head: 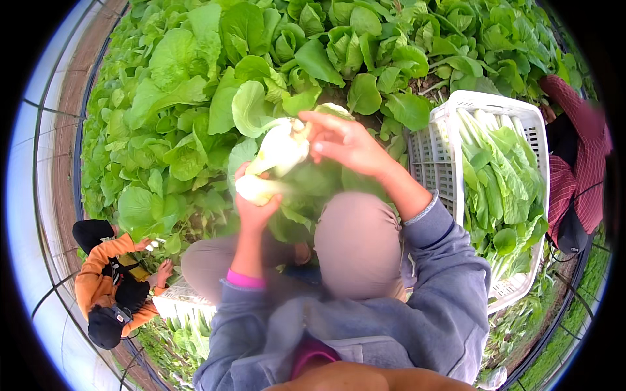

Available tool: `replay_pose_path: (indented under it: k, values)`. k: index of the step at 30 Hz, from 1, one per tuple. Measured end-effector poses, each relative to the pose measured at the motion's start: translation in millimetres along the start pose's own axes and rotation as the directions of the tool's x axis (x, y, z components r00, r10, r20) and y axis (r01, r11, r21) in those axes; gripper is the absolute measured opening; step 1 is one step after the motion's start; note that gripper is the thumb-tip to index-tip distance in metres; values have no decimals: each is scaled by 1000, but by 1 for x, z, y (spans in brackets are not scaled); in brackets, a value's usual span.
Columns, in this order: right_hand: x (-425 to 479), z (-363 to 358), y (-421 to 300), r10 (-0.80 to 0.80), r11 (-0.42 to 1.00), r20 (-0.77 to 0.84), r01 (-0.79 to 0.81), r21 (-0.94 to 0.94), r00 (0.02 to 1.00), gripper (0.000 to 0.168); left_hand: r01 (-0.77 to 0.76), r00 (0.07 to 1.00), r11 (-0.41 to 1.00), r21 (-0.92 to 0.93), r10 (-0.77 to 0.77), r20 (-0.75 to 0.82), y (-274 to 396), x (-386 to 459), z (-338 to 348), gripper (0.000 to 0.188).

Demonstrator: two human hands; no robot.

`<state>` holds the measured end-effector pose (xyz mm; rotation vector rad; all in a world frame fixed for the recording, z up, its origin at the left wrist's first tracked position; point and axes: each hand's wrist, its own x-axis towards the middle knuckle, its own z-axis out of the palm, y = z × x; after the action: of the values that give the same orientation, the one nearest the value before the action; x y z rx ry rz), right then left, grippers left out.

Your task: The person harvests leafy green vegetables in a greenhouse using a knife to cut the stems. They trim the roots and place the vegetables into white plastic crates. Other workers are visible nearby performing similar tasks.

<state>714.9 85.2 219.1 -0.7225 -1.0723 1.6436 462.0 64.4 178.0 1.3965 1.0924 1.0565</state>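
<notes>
My left hand (257,207) is wrapped around the stems of leafy greens with thick white bases, which look like bok choy. One pale head (286,146) points its cut root end up and to the right, and a second white base (257,189) sticks out lower, over my fingers. Their leaves hang below, partly blurred. At the root end is my right hand (345,141), index finger and thumb apart, the fingertips at or very near the pale head. A pale leaf (335,110) shows just behind its index finger; whether it is touched cannot be told.
Growing greens (195,97) fill the ground ahead. To my right stands a white plastic crate (457,161) with harvested greens (506,181); a person in a red checked top (589,146) is beyond it. At left, a person in an orange jacket (100,266) works near another white crate (178,303).
</notes>
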Motion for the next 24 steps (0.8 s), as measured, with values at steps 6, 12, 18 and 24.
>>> replay_pose_path:
  k: [6, 12, 18, 24]
  values:
    - [-2, 55, -60, -37, 639, 4, 27, -769, 999, 22, -35, 999, 984, -173, 34, -9, 16, -25, -25, 81]
    - [-17, 103, -78, -341, -73, 176, 160, -984, 924, 19, -79, 996, 961, -266, 68, -50, 26, -48, -29, 78]
    - [-30, 108, -78, -400, -126, -141, -206, -970, 906, 48, -175, 985, 969, -175, 170, -44, 29, -52, -30, 73]
    - [-21, 79, -39, 164, 697, 178, 13, -717, 970, 114, -199, 978, 967, -158, 207, 36, 27, -59, -31, 73]
